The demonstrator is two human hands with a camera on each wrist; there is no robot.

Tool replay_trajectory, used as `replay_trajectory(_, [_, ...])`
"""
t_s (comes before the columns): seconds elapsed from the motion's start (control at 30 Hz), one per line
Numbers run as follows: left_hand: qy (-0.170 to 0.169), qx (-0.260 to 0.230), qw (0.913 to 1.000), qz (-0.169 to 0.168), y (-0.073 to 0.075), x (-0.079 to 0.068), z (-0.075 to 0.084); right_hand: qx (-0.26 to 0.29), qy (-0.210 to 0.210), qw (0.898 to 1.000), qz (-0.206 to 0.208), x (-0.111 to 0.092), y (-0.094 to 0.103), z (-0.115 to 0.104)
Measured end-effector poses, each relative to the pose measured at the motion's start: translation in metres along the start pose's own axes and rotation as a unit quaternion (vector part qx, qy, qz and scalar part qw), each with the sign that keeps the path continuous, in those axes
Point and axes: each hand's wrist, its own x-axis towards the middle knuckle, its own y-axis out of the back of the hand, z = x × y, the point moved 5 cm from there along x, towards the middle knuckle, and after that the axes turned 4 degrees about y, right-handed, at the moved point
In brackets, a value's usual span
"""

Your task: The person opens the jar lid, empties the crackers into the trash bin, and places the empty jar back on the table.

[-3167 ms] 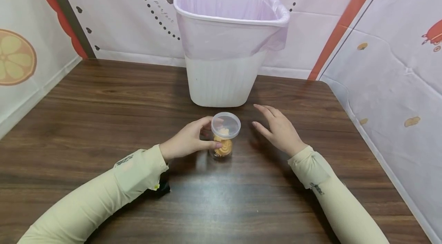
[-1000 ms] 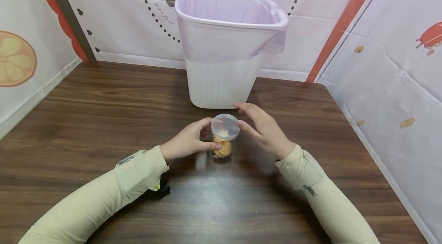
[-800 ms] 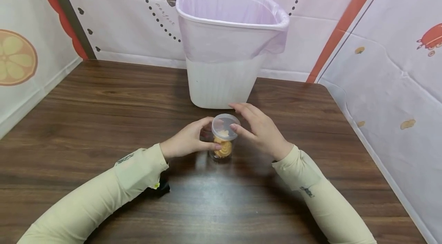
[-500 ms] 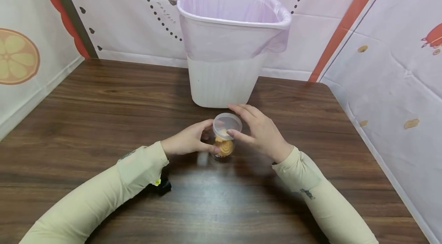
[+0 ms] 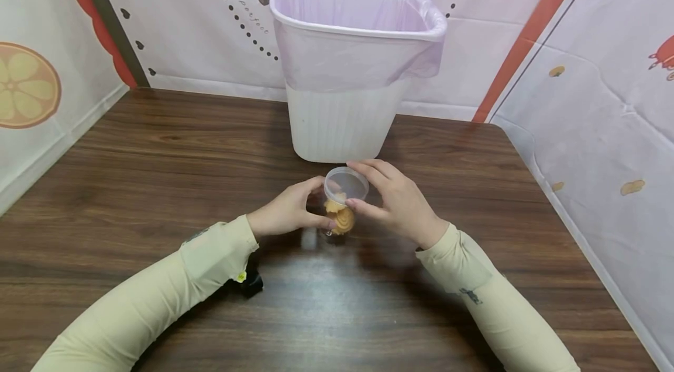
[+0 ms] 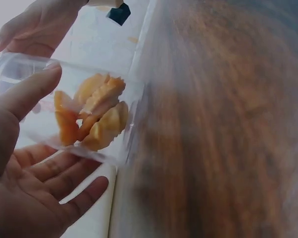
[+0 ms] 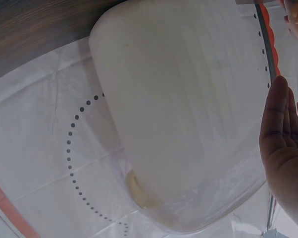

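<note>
A small clear plastic jar (image 6: 133,89) with its clear round lid (image 5: 346,183) on top stands upright near the table's middle. Several yellow-orange swirled cookies (image 5: 343,221) show through its side. My left hand (image 5: 286,209) grips the jar body from the left, thumb in front and fingers behind, as the left wrist view also shows. My right hand (image 5: 402,202) holds the lid's rim from the right, thumb at the front edge and fingertips at the back edge. In the right wrist view my right hand (image 7: 285,148) shows at the edge, the jar mostly cut off.
Just behind the hands stands a white trash bin (image 5: 342,126) lined with a translucent purple bag (image 5: 358,62). A small black object (image 5: 253,283) sits under the left cuff. Printed cloth walls (image 5: 200,38) border the brown wooden table (image 5: 158,196).
My right hand came in from the right and its thumb and fingers now hold the lid's rim. The left hand keeps its grip; the lid sits slightly higher in view.
</note>
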Motion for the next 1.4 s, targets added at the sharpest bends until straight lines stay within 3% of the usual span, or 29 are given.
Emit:
replay_trajectory(0.1, [-0.002, -0.006, 0.9999, 0.01, 0.001, 0.0, 0.001, 0.003, -0.006, 1.0, -0.001, -0.001, 0.0, 0.002])
replay_trajectory(0.43, [-0.011, 0.063, 0.9948, 0.079, 0.006, -0.002, 0.007, 0.008, -0.031, 0.999, -0.008, 0.0, 0.001, 0.005])
replay_trajectory(1.03, [-0.038, 0.092, 0.9892, 0.108, 0.007, -0.004, 0.011, 0.006, -0.05, 0.999, -0.012, 0.002, 0.001, 0.012])
replay_trajectory(1.4, [-0.058, 0.117, 0.9858, 0.105, 0.005, -0.003, 0.014, -0.001, -0.052, 0.999, -0.014, 0.001, 0.002, 0.009])
